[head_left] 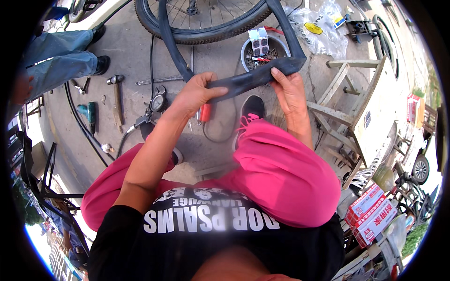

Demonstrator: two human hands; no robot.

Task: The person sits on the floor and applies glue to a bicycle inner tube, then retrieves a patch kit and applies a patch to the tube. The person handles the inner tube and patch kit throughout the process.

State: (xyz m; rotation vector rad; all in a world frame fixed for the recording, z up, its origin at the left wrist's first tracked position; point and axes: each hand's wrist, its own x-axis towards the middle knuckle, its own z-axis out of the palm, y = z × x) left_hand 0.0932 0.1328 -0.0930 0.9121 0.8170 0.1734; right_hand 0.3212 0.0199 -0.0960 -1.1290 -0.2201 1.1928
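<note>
A black rubber inner tube (253,80) is stretched between my two hands above my knees. My left hand (200,91) grips it with the thumb lying along the top. My right hand (287,89) pinches the tube near a bend, thumb on top and fingers partly hidden beneath. From both hands the tube runs up toward the bicycle wheel (206,35), whose tyre and spokes show at the far side. Behind the tube stands a round bowl (244,52) with a sheet of round patches (259,41) and small bits in it.
On the ground at left lie a hammer (117,100), a green power tool (89,114) and a pressure gauge (158,100) with hose. A wooden stool (370,112) stands at right, near a plastic bag (323,30) and red-white boxes (370,213). Another person's legs (61,54) are at upper left.
</note>
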